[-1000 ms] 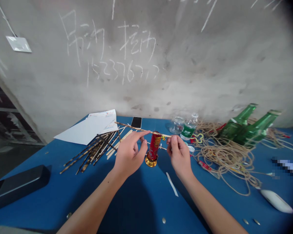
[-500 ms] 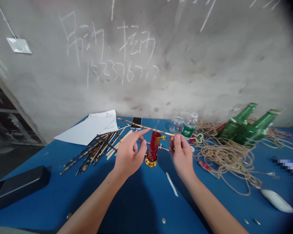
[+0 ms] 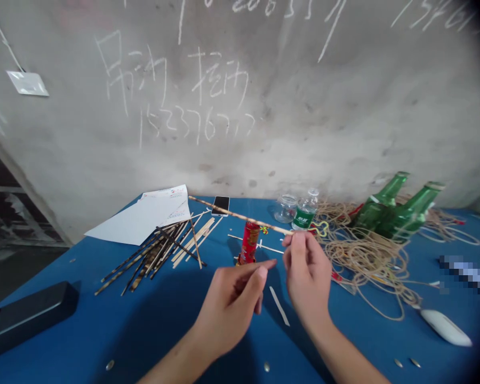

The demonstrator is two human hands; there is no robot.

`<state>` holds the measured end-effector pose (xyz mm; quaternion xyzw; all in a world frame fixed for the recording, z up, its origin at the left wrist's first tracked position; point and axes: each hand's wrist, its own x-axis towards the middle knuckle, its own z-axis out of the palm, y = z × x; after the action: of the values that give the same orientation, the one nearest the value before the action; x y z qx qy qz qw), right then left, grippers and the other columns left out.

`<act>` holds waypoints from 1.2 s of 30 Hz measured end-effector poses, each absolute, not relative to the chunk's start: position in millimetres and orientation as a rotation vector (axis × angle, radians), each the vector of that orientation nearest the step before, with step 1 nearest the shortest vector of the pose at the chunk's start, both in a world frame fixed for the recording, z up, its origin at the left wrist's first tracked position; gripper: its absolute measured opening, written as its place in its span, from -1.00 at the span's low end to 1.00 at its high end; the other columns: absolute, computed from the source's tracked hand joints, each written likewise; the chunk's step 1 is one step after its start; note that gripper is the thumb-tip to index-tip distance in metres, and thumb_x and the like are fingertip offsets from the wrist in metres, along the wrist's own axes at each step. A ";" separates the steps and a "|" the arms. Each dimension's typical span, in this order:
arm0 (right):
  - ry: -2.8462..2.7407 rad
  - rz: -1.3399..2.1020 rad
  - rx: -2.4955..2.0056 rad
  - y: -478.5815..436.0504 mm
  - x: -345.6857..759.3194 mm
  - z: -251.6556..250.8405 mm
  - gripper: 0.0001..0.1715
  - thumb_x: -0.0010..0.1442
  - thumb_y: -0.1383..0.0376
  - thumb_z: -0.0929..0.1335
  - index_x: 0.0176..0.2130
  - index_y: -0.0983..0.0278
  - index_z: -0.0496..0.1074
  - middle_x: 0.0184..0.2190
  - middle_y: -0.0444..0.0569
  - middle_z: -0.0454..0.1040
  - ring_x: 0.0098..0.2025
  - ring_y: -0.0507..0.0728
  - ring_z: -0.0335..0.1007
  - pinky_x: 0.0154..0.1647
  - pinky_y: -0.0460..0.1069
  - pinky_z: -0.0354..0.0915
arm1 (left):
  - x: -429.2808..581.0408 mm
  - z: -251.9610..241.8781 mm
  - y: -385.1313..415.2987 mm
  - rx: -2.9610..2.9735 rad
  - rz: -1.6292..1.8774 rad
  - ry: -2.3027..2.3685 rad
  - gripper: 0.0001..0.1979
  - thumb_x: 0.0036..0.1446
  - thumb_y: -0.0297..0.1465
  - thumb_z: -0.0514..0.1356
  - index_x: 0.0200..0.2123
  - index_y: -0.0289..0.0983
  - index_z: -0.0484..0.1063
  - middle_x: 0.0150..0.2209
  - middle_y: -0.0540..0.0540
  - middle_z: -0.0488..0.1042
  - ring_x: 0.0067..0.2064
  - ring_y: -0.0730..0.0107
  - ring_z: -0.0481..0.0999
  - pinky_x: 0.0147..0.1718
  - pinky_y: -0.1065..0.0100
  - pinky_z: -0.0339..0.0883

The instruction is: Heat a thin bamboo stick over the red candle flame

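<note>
My right hand (image 3: 309, 269) pinches the right end of a thin wooden stick (image 3: 236, 214) with dark scorched bands. The stick slants up to the left, passing over the top of a red candle (image 3: 249, 242) with gold markings. No flame can be made out at the candle's top. My left hand (image 3: 234, 304) is below the stick and in front of the candle, hiding most of its gold base. Its index finger points right toward my right hand, with the thumb close below and the other fingers curled; I see nothing held in it.
Scorched and pale sticks (image 3: 160, 253) lie left, beside white paper (image 3: 138, 218) and a phone (image 3: 221, 206). A glass jar (image 3: 285, 208), a water bottle (image 3: 305, 210), green bottles (image 3: 408, 210) and tangled cord (image 3: 368, 256) stand or lie right. A black case (image 3: 32, 317) sits front left.
My left hand has come off the stick and moved down and right, in front of the candle. My right hand keeps its hold on the stick. The view has shifted slightly.
</note>
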<state>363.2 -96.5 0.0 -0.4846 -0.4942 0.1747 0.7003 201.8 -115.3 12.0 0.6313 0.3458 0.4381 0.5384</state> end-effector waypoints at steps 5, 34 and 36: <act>-1.089 0.267 -1.196 -139.3 335.1 -33.6 -0.61 0.47 0.01 0.30 -0.26 0.18 0.49 -0.45 -0.09 0.44 -0.46 0.11 0.35 -0.43 -0.02 0.26 | 224.3 -13.9 -152.4 1.087 1.149 0.851 -0.36 0.21 0.16 0.26 -0.07 -0.31 0.73 -0.69 0.02 0.24 -0.63 0.53 0.11 -0.61 0.44 -0.05; -0.966 0.486 -1.195 -170.9 279.9 -80.9 -0.60 0.45 0.08 0.34 0.10 0.14 0.66 0.08 0.11 0.60 0.14 0.31 0.55 -0.02 0.09 0.53 | 213.1 -46.0 -146.3 0.790 1.303 1.015 -0.55 -0.11 -0.08 0.57 -0.32 -0.35 0.73 -0.52 -0.13 0.54 -0.49 0.37 0.45 -0.45 0.40 0.38; -1.006 0.478 -1.175 -173.0 281.1 -81.0 -0.58 0.46 0.08 0.33 0.14 0.13 0.63 0.11 0.12 0.59 0.15 0.32 0.54 0.00 0.10 0.52 | 214.2 -45.4 -145.1 0.787 1.301 1.014 -0.53 -0.09 -0.07 0.55 -0.28 -0.35 0.73 -0.51 -0.12 0.53 -0.50 0.40 0.43 -0.46 0.41 0.37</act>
<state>281.1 -173.0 -81.0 -0.5254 -0.4498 0.2138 0.6899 214.2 -145.1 -45.4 0.3411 0.4392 0.5637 0.6107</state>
